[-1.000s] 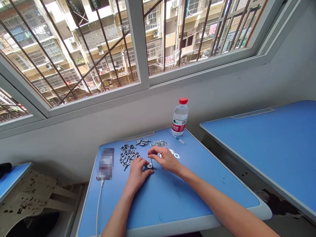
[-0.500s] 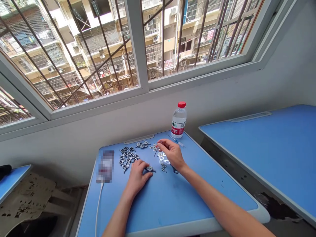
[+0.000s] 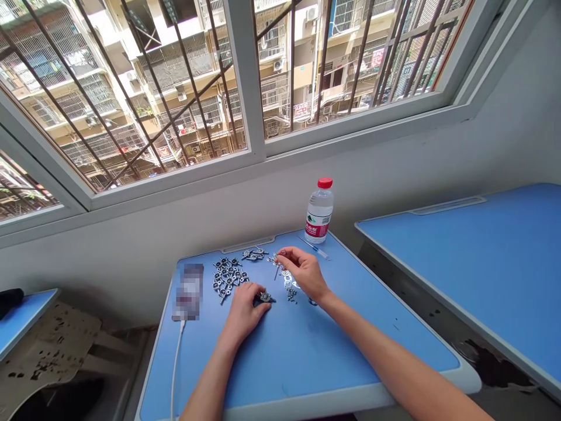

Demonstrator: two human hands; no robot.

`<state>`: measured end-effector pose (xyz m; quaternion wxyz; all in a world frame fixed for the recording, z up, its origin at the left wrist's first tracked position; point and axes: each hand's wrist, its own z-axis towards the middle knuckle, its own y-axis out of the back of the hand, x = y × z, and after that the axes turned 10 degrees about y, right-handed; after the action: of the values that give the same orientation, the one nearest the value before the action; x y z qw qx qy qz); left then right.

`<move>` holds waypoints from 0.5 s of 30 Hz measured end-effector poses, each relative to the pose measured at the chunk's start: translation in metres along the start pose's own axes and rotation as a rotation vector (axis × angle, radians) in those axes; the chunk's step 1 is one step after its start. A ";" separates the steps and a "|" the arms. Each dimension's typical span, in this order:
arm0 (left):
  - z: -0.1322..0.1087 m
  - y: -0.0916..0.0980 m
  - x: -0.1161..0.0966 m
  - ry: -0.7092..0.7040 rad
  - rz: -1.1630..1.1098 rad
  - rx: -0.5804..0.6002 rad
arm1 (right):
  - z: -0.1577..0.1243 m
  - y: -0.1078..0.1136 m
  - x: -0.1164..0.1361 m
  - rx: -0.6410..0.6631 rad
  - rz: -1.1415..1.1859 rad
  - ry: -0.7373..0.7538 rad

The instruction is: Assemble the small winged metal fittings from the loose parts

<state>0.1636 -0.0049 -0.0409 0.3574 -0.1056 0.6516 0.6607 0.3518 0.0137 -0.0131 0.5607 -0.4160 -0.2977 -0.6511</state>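
Note:
My left hand [image 3: 246, 309] rests on the blue desk, thumb and fingers closed around a small metal fitting [image 3: 265, 297] with a thin upright piece and side arms. To the right and farther back, my right hand [image 3: 304, 273] hovers with its fingertips pinched on a thin dark rod [image 3: 276, 272] that points down. Beneath and beside that hand lie flat silver plates [image 3: 287, 280], a little heap of tiny screws [image 3: 291, 294] and a dark ring [image 3: 312, 302], partly hidden. Loose small silver parts [image 3: 272, 259] lie by the right fingertips.
Many similar dark metal fittings [image 3: 228, 275] cluster left of centre, with a few more [image 3: 255, 254] behind. A phone [image 3: 188, 292] with a white cable [image 3: 176, 356] lies at left. A water bottle [image 3: 319, 213] and a blue-and-white pen-like tool [image 3: 319, 252] are at the back right.
My left thumb has closed in against the metal fitting. My right hand, still pinching the rod, has shifted very slightly left. The view has moved a little.

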 end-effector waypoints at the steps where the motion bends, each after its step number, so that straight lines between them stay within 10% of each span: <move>1: 0.000 0.000 0.000 0.000 0.003 0.002 | 0.000 0.000 0.000 0.001 -0.003 0.003; 15: 0.002 -0.003 0.007 0.026 -0.046 0.023 | -0.003 -0.001 0.003 0.030 -0.012 -0.003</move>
<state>0.1611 -0.0010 -0.0470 0.3651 -0.1252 0.6610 0.6435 0.3498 0.0101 -0.0116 0.5627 -0.4066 -0.3108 -0.6492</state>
